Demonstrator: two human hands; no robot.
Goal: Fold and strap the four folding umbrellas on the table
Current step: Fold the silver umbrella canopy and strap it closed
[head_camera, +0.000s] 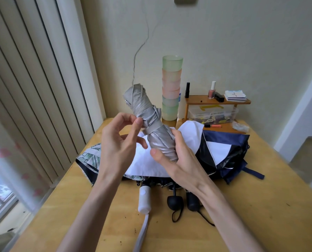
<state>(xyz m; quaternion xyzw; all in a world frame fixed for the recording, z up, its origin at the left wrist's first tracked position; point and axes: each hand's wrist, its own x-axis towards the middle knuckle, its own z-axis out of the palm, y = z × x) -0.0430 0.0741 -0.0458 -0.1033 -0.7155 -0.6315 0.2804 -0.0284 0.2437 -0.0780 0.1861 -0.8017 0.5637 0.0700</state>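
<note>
A grey folded umbrella [148, 113] stands tilted in the air above the table, its strap wrapped round the middle. My right hand [178, 157] grips its lower end. My left hand [120, 142] is beside it with relaxed fingers, the fingertips touching the fabric near the strap. Beneath lie three unfolded umbrellas: a white one [151, 164] with a white handle [144, 200], a navy and white one [227, 148], and a leaf-patterned one [91, 157]. Two black handles [175, 201] lie at the front.
A stack of pastel cups [171, 88] stands behind the umbrellas. A small wooden shelf [217, 101] with nail polish bottles and a clear box sits at the back right. The wooden table [260, 206] has bare room at the right and front. Curtains hang on the left.
</note>
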